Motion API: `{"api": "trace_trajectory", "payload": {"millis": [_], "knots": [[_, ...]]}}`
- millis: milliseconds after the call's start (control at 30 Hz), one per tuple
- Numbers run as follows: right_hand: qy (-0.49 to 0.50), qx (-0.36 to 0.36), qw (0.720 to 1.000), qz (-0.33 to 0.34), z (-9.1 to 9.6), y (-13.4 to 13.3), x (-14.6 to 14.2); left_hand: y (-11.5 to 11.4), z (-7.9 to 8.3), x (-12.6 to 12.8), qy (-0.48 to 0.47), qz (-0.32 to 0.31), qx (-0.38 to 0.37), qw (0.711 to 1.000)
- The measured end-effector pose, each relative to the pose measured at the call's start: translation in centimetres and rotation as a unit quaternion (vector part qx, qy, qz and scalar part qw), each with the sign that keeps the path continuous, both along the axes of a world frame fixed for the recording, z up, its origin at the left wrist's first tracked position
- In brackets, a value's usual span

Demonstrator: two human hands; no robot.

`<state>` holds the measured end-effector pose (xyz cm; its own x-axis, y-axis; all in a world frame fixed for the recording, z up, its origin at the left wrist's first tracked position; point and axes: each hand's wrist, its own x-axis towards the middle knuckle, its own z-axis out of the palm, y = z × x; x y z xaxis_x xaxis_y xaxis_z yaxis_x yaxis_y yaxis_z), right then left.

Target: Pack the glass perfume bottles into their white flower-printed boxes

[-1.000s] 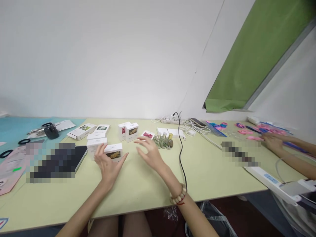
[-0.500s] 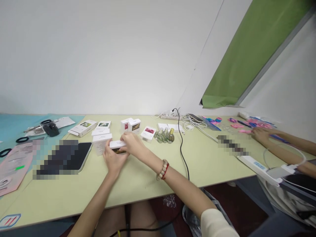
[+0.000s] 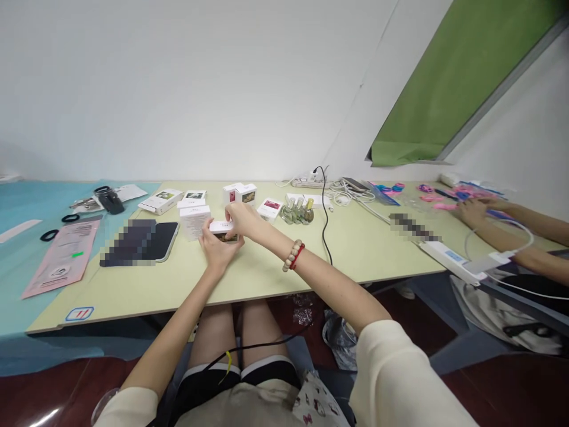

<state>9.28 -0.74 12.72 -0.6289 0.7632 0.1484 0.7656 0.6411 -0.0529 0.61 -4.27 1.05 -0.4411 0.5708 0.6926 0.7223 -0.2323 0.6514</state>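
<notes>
Between my hands, at the table's middle left, is a small white box (image 3: 221, 226) with a dark picture on its front. My left hand (image 3: 219, 248) wraps round its left side and front. The fingers of my right hand (image 3: 242, 220) are bent over its top right corner; their tips are partly hidden. Just left of it stand white boxes (image 3: 194, 224), close by my left fingers. Behind my right hand are two upright boxes (image 3: 246, 194) with pictures on them. A box with a red picture (image 3: 270, 207) lies to the right, beside several small glass bottles (image 3: 297, 212).
A phone-like dark tablet (image 3: 168, 240) lies left, near a pink packet (image 3: 66, 258) and a dark jar (image 3: 109, 200). A black cable (image 3: 326, 231) crosses the table. White cables and a power strip (image 3: 306, 182) lie at the back. Another person's hands (image 3: 473, 212) work at the right.
The camera view has tilted down, showing more of my lap and arms. Both hands stay at the same white box, with little change in their grip.
</notes>
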Motion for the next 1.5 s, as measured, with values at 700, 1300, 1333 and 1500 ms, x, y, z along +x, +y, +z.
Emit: {"api": "trace_trajectory", "payload": {"millis": [700,1300,1333,1500], "knots": [[-0.051,-0.029,0.998,0.015,1.3,-0.4,0.3,-0.9,-1.2,-5.1,-0.016,-0.300,-0.139,0.944],[0.105,0.011,0.974,0.202,1.7,-4.9,6.3,-0.9,1.0,-4.7,0.020,-0.403,-0.122,0.907],[0.108,0.017,0.975,0.191,1.6,-5.1,6.5,-0.6,1.4,-4.5,0.029,-0.438,-0.134,0.888],[0.100,0.044,0.989,0.101,0.8,-6.0,6.5,-0.8,1.8,-2.7,0.034,-0.430,-0.085,0.898]]}}
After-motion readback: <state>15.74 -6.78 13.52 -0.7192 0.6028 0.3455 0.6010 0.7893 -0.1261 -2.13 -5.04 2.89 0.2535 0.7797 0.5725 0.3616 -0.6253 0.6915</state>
